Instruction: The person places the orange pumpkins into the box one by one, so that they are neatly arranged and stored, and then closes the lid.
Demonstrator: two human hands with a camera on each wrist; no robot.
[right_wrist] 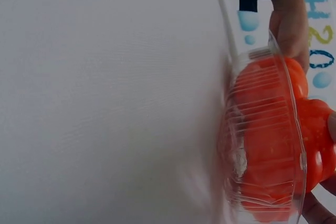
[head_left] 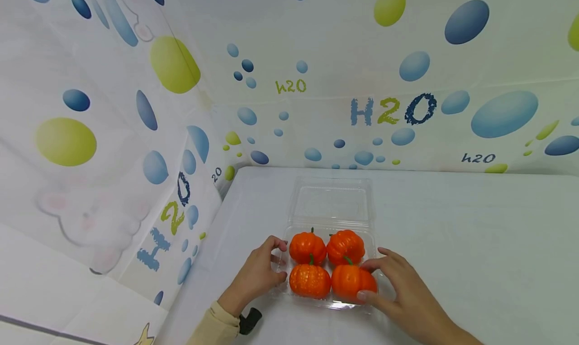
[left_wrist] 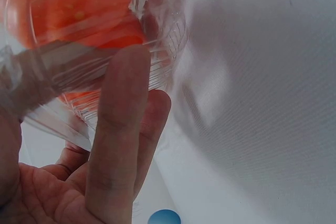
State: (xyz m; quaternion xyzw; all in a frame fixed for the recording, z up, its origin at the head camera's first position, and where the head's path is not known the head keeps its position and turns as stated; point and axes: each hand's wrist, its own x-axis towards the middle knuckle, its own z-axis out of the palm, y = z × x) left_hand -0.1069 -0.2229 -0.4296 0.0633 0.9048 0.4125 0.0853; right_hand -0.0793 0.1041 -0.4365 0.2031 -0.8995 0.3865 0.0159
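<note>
Several small orange toy pumpkins with green stems sit in two rows in a clear plastic clamshell container (head_left: pixel 332 304), its lid (head_left: pixel 332 204) laid open toward the back. My left hand (head_left: pixel 259 270) holds the container's left side, fingers and thumb bent about its edge; the left wrist view shows fingertips against the ribbed clear wall (left_wrist: pixel 168 51). My right hand (head_left: pixel 398 289) grips the front right pumpkin (head_left: pixel 350 280) between thumb and fingers. Beside it lies a speckled pumpkin (head_left: pixel 309 280). Behind are two more, a back left pumpkin (head_left: pixel 306 249) and a back right pumpkin (head_left: pixel 346 247).
A white cloth covers the table (head_left: pixel 475 234). Its back edge meets a white curtain (head_left: pixel 334 58) printed with blue and green spots, and more of this sheet hangs along the left side. A black strap (head_left: pixel 250 321) shows at the left sleeve's cuff.
</note>
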